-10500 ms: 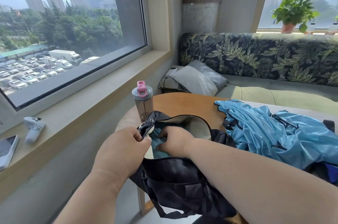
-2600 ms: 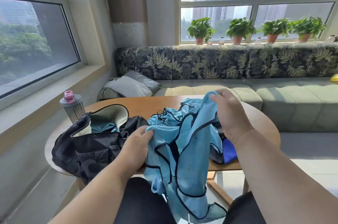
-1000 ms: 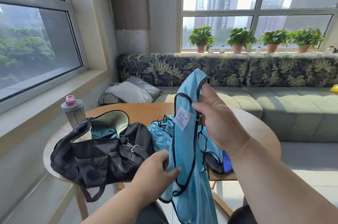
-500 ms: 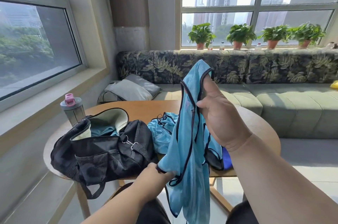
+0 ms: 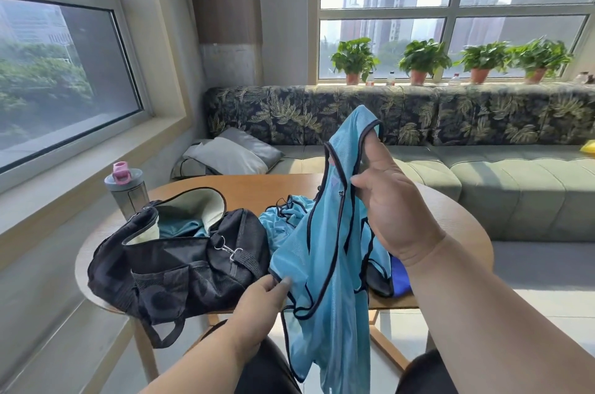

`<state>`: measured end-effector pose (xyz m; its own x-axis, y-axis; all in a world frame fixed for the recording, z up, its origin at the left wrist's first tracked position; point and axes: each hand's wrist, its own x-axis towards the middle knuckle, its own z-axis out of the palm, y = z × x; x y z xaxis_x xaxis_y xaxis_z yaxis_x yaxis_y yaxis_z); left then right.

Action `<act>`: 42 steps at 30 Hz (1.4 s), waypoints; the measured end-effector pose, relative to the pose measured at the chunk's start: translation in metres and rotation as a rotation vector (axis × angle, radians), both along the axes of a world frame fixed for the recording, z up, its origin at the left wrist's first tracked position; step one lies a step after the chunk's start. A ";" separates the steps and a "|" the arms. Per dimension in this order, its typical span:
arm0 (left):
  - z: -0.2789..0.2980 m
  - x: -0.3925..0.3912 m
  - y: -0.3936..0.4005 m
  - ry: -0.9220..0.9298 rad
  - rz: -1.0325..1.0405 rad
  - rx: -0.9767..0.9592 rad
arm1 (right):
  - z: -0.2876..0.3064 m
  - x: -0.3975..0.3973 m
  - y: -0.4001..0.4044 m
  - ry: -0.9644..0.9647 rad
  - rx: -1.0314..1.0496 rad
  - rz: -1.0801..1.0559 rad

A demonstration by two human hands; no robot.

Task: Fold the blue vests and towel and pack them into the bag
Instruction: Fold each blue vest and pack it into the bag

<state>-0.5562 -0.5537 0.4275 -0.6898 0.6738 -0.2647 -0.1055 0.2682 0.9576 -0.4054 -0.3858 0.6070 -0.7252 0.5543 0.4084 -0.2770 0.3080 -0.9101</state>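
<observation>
A light blue mesh vest (image 5: 325, 268) with dark trim hangs in front of me over the table's near edge. My right hand (image 5: 391, 210) holds it up by a shoulder strap. My left hand (image 5: 257, 306) pinches its lower left edge. An open black duffel bag (image 5: 174, 261) lies on the round wooden table (image 5: 244, 191) to the left, with teal cloth (image 5: 178, 228) inside. More blue vest fabric (image 5: 280, 223) is heaped behind the held vest. A darker blue cloth (image 5: 399, 277) peeks out at the right.
A grey bottle with a pink lid (image 5: 125, 194) stands behind the bag. A leaf-patterned sofa (image 5: 483, 168) with a grey cushion (image 5: 231, 155) runs behind the table. Potted plants (image 5: 418, 60) line the windowsill. A wide sill (image 5: 80, 168) runs along the left wall.
My left hand has shifted its pinch higher and left along the vest's lower edge, spreading the fabric wider. My right hand still holds the shoulder strap up.
</observation>
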 end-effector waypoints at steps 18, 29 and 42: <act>0.158 -0.039 -0.046 -0.184 -0.058 0.420 | -0.022 0.024 0.057 -0.391 -0.276 -0.064; 0.188 -0.067 -0.078 -0.043 -0.089 0.036 | -0.025 0.045 0.087 -0.236 -0.489 -0.295; 0.195 -0.078 -0.075 -0.296 0.176 0.636 | -0.021 0.042 0.077 -0.013 -0.529 -0.324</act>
<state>-0.6341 -0.6290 0.6229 -0.7627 0.6448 -0.0508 -0.3750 -0.3769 0.8469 -0.3636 -0.3089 0.5857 -0.4893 0.8721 0.0105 -0.2330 -0.1192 -0.9651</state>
